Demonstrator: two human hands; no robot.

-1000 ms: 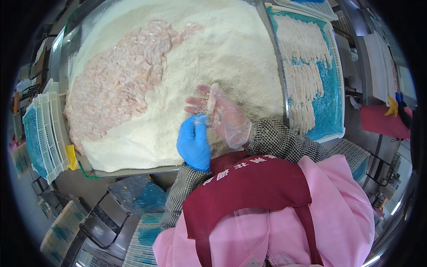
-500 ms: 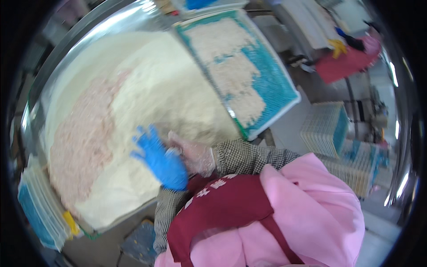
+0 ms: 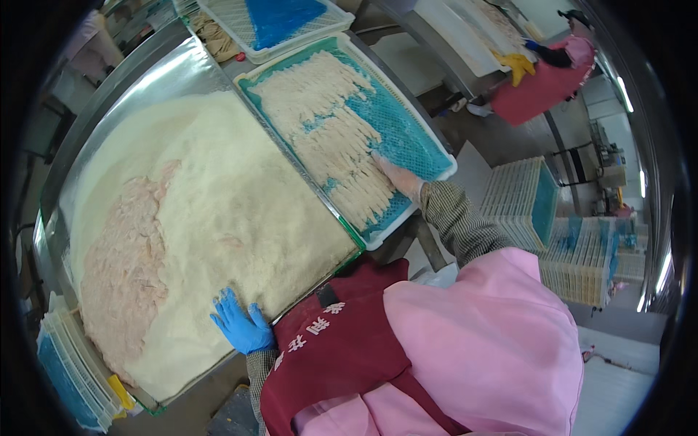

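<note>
My left hand (image 3: 243, 325), in a blue glove, lies with spread fingers on the near edge of a broad bed of pale yellow crumb coating (image 3: 247, 189). Nothing is in it. My right hand (image 3: 401, 179), in a clear glove, reaches over a white tray with a teal mesh base (image 3: 418, 142) and touches the right end of the nearest row of coated strips (image 3: 360, 192). Its fingertips are partly hidden, so whether it grips a strip does not show. A heap of raw pinkish meat strips (image 3: 127, 272) lies on the left of the crumbs. One small piece (image 3: 230, 240) pokes out mid-bed.
A steel-rimmed table (image 3: 182, 69) holds the crumbs. Beyond the tray sits another white tray with a blue sheet (image 3: 280, 22). Stacked trays (image 3: 520, 200) stand at right, more trays (image 3: 73, 363) at lower left. Another person in a red apron (image 3: 534, 91) works at far right.
My hands, close together over the crumbs before, are now apart. The right has moved to the tray of strips; the left has dropped to the near edge. The view has shifted.
</note>
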